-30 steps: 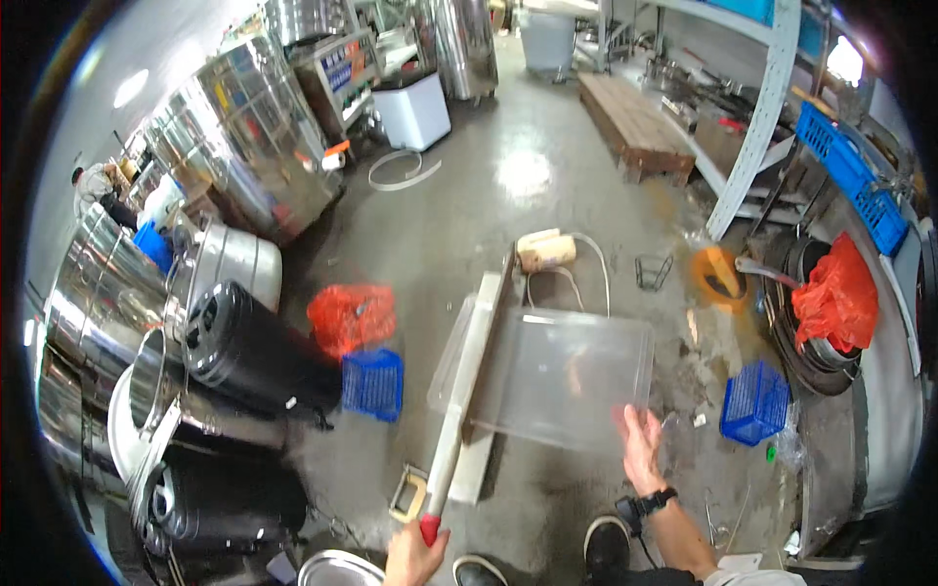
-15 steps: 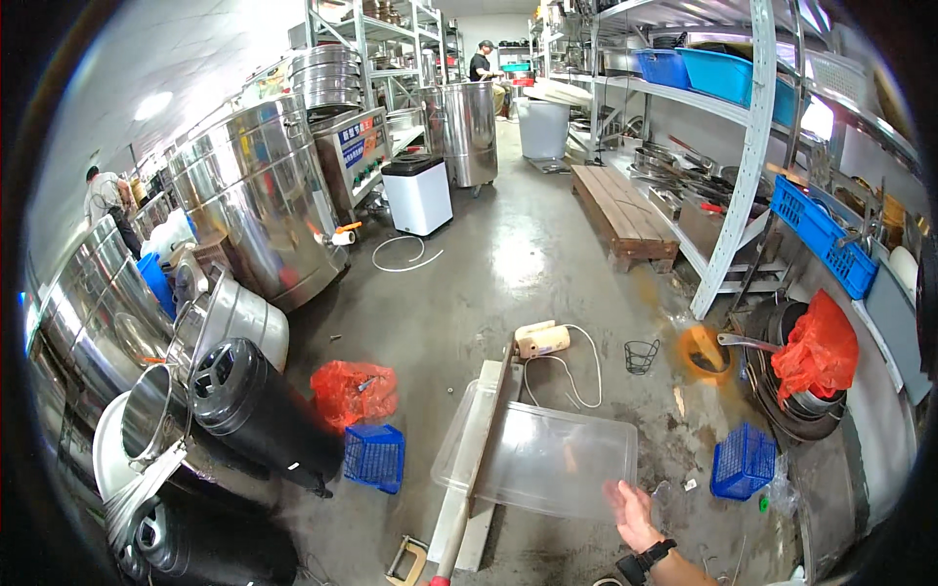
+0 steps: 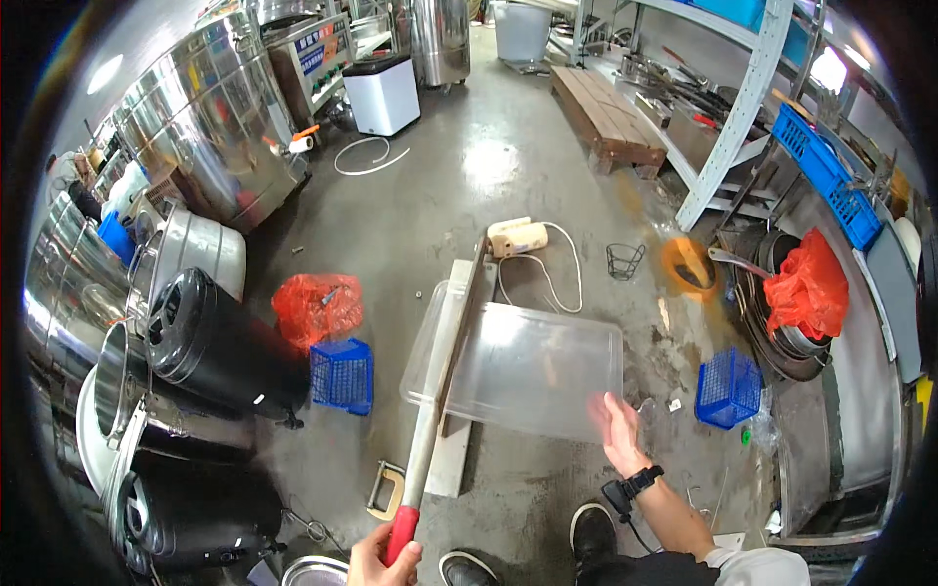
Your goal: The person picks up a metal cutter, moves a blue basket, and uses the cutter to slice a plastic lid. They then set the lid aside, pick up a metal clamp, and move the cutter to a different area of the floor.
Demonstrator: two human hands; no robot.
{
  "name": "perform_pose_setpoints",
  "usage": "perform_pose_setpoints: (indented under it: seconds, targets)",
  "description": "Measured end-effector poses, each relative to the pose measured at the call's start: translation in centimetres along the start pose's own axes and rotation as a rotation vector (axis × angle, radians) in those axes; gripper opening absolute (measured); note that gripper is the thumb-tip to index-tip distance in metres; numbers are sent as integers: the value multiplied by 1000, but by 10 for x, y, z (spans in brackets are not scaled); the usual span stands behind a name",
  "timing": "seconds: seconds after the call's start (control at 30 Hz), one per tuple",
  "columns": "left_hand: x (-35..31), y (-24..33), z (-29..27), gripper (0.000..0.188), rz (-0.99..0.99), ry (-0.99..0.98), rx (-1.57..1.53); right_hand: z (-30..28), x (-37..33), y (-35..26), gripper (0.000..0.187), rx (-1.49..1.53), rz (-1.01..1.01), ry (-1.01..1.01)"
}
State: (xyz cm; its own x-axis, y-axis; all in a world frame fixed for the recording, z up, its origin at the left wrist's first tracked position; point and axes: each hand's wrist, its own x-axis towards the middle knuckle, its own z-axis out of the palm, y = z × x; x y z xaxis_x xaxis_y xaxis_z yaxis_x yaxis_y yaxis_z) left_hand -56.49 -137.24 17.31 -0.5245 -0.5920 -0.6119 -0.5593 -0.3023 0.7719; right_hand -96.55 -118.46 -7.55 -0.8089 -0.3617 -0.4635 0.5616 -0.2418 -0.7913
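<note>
My left hand (image 3: pixel 386 559) is wrapped round the red grip (image 3: pixel 402 532) of a long metal lever (image 3: pixel 427 430). The lever slants away from me, over a pale flat bar (image 3: pixel 450 459) on the floor. A translucent plastic sheet-like lid or bin (image 3: pixel 537 366) lies under and to the right of the lever; its exact kind I cannot tell. My right hand (image 3: pixel 619 435), with a black device on the wrist, is open beside its near right corner, fingers stretched. Whether it touches is unclear. At the lever's far end sits a cream-coloured device (image 3: pixel 518 236) with a white cord.
Blue baskets (image 3: pixel 342 376) (image 3: pixel 729 388) stand on both sides, with a red plastic bag (image 3: pixel 318 308) behind the left one. A G-clamp (image 3: pixel 387 490) lies near my left hand. Black cylinders (image 3: pixel 210 337) and steel vats (image 3: pixel 195 117) line the left, pans and shelving (image 3: pixel 738 117) the right.
My view has tilted down, so my left hand on the red grip and my shoes are now visible. My right hand stays open near the plastic piece's corner.
</note>
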Motion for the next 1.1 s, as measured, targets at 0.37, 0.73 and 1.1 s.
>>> perform_pose_setpoints:
  seconds: [0.37,0.73,1.1]
  targets:
    - [-24,77,2,94,422,59,-238,14,1,-25,16,-45,-52,0]
    - [-12,75,8,69,520,205,-200,60,-32,-78,108,-451,-503,-211]
    - [-12,88,15,70,545,297,-218,46,-57,-110,79,-1405,-810,-411]
